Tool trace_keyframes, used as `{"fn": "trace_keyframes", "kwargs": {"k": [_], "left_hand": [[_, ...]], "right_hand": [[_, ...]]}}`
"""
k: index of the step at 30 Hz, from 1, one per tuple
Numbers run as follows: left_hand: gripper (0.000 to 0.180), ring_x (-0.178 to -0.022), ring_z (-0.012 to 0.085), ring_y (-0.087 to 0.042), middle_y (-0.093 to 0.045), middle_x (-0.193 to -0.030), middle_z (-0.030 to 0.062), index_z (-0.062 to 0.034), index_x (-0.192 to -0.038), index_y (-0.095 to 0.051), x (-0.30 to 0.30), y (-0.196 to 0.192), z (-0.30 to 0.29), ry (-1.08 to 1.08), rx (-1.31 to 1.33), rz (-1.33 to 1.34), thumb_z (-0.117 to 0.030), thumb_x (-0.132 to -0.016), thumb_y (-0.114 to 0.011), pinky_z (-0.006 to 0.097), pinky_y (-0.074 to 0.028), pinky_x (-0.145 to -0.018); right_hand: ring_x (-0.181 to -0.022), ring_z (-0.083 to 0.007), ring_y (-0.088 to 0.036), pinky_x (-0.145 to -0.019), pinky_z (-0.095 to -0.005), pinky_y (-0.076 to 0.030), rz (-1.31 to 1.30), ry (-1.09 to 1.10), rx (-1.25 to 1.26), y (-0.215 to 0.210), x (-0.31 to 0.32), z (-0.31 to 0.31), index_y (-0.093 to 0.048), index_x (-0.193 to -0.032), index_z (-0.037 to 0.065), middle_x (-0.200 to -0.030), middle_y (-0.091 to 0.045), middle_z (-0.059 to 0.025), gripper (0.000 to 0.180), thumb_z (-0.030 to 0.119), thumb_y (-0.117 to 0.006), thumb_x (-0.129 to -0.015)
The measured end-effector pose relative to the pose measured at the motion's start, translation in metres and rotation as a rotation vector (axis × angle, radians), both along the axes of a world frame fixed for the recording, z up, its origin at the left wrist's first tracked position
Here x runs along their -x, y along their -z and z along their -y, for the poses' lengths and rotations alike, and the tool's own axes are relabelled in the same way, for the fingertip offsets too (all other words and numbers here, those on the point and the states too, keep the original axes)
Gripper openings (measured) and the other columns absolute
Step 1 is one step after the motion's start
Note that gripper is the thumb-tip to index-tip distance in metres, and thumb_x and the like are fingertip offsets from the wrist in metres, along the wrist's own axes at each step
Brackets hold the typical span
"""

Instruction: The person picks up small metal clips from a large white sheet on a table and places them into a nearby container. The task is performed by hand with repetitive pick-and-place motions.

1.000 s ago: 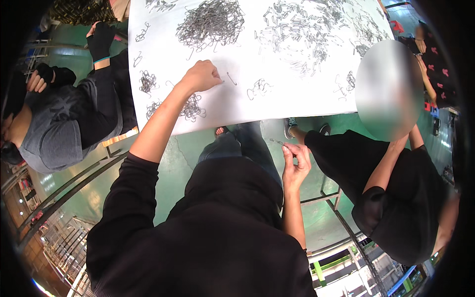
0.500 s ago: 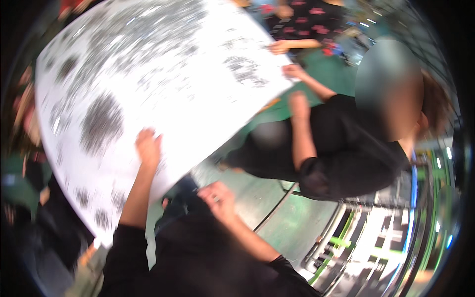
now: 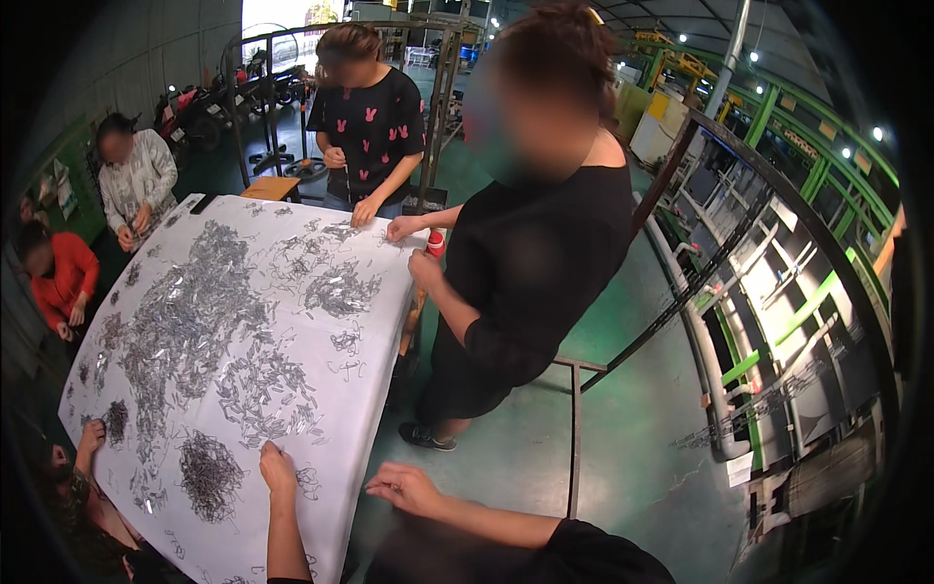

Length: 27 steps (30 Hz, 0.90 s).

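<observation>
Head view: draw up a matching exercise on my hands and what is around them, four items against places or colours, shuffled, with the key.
Things
1. Left hand
2. Right hand
3. Dark pile
4. Table

Places or colours
A. White
B. Past the table's right edge
C. On the table, left of the left hand
D. Over the table, right of the dark pile

Pairs: 1-D, 2-B, 3-C, 4-A
</observation>
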<state>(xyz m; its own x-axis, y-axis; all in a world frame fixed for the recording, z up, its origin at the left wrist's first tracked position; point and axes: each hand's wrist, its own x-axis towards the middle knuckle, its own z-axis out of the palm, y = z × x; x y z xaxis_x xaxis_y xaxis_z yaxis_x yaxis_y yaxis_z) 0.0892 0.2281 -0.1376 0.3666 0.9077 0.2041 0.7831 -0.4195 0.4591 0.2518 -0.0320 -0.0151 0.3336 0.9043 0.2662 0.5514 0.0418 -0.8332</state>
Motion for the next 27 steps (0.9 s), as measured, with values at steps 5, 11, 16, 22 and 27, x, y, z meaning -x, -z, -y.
{"fn": "trace_keyframes", "kwargs": {"k": [5,11,16,22,27], "left_hand": [[0.020,-0.075,0.0405,-0.063,-0.063,-0.078,0.0223,0.0014,-0.092,-0.055,0.028,-0.004,0.030,-0.061,0.133,0.268,0.002,-0.072,-0.055,0.045,-0.051,-0.069],[0.030,-0.080,0.0169,-0.065,-0.065,-0.092,0.0096,0.0060,-0.113,-0.060,0.061,-0.046,0.092,-0.076,0.716,0.805,-0.003,-0.084,-0.062,0.029,-0.055,-0.073],[0.026,-0.087,0.0185,-0.067,-0.068,-0.095,0.0113,0.0046,-0.107,-0.066,0.061,-0.119,0.178,-0.149,0.843,1.085,-0.015,-0.090,-0.065,0.029,-0.056,-0.079],[0.021,-0.082,0.0116,-0.066,-0.071,-0.089,0.0078,0.0033,-0.099,-0.070,0.068,-0.153,0.234,-0.154,0.622,1.033,-0.014,-0.088,-0.068,0.025,-0.052,-0.073],[0.019,-0.079,0.0118,-0.066,-0.072,-0.085,0.0078,0.0023,-0.096,-0.071,0.077,-0.152,0.251,-0.219,0.513,0.937,-0.014,-0.086,-0.070,0.025,-0.053,-0.074]], "right_hand": [[-0.078,-0.0284,-0.063,-0.067,-0.0383,-0.050,0.043,-0.079,0.010,-0.003,0.011,0.007,-0.070,-0.084,0.009,-0.083,-0.064,-0.0092,0.005,0.009,-0.068,-0.080],[-0.068,-0.0277,-0.061,-0.061,-0.0397,-0.047,0.065,-0.068,-0.059,-0.010,0.038,0.009,-0.069,-0.077,0.009,-0.074,-0.063,-0.0075,0.002,0.008,-0.070,-0.075],[-0.060,-0.0175,-0.056,-0.064,-0.0325,-0.036,0.050,-0.094,0.019,-0.021,0.067,0.014,-0.070,-0.076,0.012,-0.071,-0.061,-0.0003,0.005,0.015,-0.073,-0.078],[-0.065,-0.0163,-0.059,-0.067,-0.0308,-0.037,0.122,-0.136,0.049,-0.026,0.089,0.022,-0.068,-0.079,0.008,-0.073,-0.063,-0.0021,0.009,0.015,-0.073,-0.079],[-0.065,-0.0170,-0.060,-0.068,-0.0309,-0.038,0.150,-0.168,0.004,-0.022,0.103,0.024,-0.067,-0.079,0.006,-0.074,-0.063,-0.0025,0.009,0.013,-0.073,-0.078]]}}
